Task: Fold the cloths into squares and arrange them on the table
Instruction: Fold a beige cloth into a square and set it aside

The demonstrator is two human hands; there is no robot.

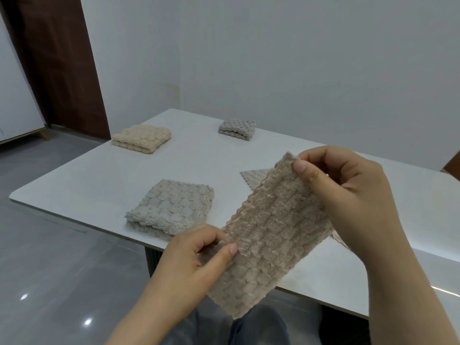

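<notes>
Cloth strip (268,235) pinched between my left hand (199,255) and right hand (348,192), half-folded; next I need its ends brought together into a square.

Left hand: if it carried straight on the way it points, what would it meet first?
The held cloth that it pinches. The left hand points up-right along it, so beyond that probably the right hand, though depth is unclear.

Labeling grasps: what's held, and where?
The tan cloth: left hand pinches its lower left edge, right hand pinches its top corner.
</notes>
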